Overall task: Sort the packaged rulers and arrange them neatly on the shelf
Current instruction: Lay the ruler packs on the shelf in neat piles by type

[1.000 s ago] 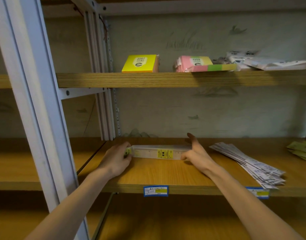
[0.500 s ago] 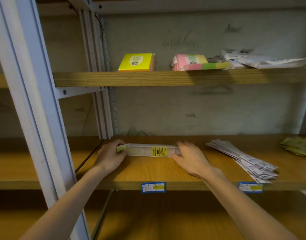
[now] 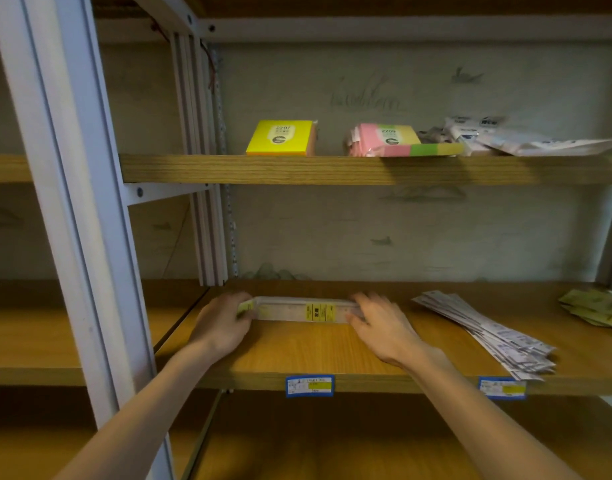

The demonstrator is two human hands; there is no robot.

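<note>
One head cam, standing right up at the shelving and looking straight into it.

It's the only view, so nothing is shared with another. It faces forward and slightly down at the wooden middle shelf board (image 3: pixel 332 355), close enough that both forearms reach in from the bottom edge. The pale metal upright post (image 3: pixel 72 216) fills the near left, the upper wooden shelf board (image 3: pixel 332 169) crosses about a third of the way down, and the pale patterned back wall (image 3: pixel 401 230) sits at the far end. Wide-angle bends the edges.
</note>
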